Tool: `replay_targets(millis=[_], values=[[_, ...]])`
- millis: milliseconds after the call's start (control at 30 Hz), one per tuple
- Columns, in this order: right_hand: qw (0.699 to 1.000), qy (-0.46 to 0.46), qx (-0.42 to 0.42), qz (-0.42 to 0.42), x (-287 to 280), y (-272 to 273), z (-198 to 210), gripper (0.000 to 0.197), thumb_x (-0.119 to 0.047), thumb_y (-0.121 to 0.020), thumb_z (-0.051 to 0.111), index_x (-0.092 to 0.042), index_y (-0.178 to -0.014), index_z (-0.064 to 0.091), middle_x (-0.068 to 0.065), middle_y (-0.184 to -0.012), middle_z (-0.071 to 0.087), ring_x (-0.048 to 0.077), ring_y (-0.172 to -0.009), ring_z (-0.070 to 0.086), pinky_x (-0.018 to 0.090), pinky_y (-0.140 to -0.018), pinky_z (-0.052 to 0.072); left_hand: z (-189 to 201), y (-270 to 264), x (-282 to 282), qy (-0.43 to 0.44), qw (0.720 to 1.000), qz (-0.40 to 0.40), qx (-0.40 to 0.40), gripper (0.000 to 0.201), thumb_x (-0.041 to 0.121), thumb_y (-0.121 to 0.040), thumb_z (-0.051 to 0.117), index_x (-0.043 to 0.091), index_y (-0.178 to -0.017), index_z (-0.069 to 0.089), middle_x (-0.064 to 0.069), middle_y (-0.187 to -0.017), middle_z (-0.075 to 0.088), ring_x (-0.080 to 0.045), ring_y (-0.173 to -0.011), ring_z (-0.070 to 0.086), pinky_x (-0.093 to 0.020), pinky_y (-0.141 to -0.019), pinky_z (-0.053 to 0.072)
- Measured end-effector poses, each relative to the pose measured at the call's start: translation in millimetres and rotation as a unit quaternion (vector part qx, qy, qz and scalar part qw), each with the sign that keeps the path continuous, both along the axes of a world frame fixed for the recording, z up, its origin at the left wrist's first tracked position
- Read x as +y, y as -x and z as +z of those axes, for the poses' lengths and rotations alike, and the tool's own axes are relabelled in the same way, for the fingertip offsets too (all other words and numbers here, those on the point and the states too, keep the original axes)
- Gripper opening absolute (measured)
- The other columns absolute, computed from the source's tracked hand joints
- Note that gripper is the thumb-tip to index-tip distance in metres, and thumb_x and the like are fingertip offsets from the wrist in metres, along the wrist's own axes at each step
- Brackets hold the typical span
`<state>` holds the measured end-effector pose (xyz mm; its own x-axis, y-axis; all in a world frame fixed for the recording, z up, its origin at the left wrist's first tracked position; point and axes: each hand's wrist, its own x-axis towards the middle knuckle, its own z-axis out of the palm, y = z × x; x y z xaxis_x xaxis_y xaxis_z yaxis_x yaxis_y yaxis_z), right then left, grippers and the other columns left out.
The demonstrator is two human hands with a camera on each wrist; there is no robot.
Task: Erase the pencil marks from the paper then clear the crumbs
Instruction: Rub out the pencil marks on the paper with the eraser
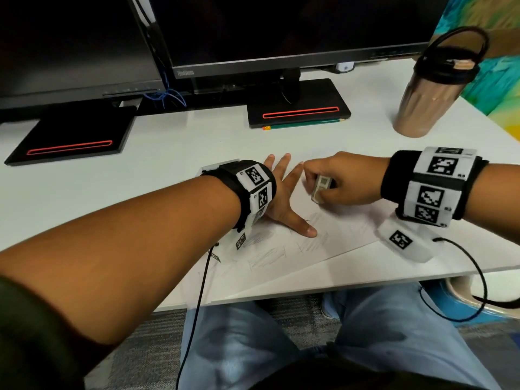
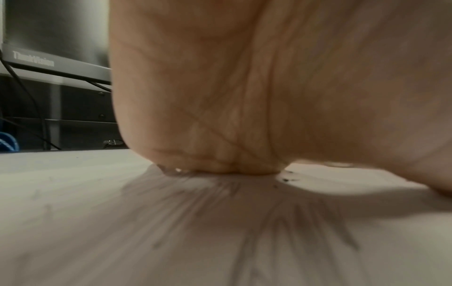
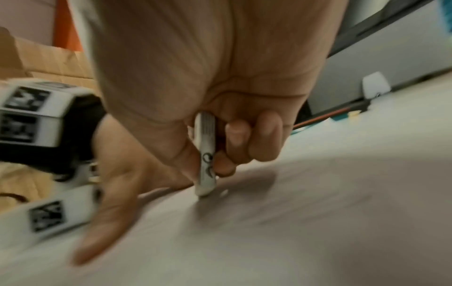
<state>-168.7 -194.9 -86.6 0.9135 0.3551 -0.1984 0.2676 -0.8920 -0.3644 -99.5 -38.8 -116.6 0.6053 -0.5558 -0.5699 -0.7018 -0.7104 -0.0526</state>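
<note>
From the head view, our left hand [image 1: 281, 198] lies spread flat on the paper [image 1: 337, 229]; our right hand [image 1: 343, 178] pinches one eraser [image 1: 320, 188]. We count several patches of pencil marks [image 1: 264, 257].

Left wrist: few crumbs [image 2: 286, 179].

Right wrist: eraser tip on paper; we should rub short and firm.

The head view looks forward and down from above the near edge of the desk [image 1: 351, 142], taking in both forearms, the paper [image 1: 351, 220] and the monitors [image 1: 281, 29] along the far edge. The left wrist view sits almost on the paper [image 2: 97, 232], facing the far edge, with the left hand [image 2: 269, 87] filling most of it. The right wrist view looks low along the right hand [image 3: 208, 77] across the same sheet toward the left hand [image 3: 117, 203]; all three share the paper.
</note>
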Motion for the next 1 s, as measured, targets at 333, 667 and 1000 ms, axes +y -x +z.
replay_targets(millis=[333, 667, 1000], values=[[1.000, 0.004, 0.000, 0.018, 6, 0, -1, 0.017, -0.017, -0.088, 0.060, -0.030, -0.086, 0.049, -0.015, -0.083, 0.060, 0.002, -0.072, 0.055, 0.019, -0.065, 0.043, 1, -2, 0, 0.001, 1.000, 0.004, 0.000, 0.144, 0.097, -0.052, 0.053, 0.030, -0.150, -0.029, -0.006, -0.158, -0.036, -0.037, -0.146, -0.028, -0.062, -0.119, -0.003], [1.000, -0.003, 0.007, 0.011, 6, 4, -2, 0.027, -0.017, -0.087, 0.062, -0.037, -0.078, 0.046, -0.020, -0.079, 0.059, -0.004, -0.070, 0.054, 0.015, -0.064, 0.040, 1, -1, 1, 0.002, 1.000, -0.001, 0.004, 0.144, 0.096, -0.054, 0.054, 0.029, -0.150, -0.030, -0.006, -0.158, -0.036, -0.036, -0.146, -0.028, -0.060, -0.119, -0.005], [0.999, 0.023, 0.009, -0.026, 10, 8, 6, 0.022, -0.019, -0.083, 0.065, -0.034, -0.077, 0.050, -0.015, -0.078, 0.061, 0.002, -0.071, 0.056, 0.021, -0.063, 0.043, 3, 1, 0, 0.005, 1.000, 0.019, 0.012, 0.143, 0.096, -0.056, 0.053, 0.029, -0.149, -0.032, -0.004, -0.157, -0.038, -0.035, -0.146, -0.029, -0.062, -0.119, -0.004]])
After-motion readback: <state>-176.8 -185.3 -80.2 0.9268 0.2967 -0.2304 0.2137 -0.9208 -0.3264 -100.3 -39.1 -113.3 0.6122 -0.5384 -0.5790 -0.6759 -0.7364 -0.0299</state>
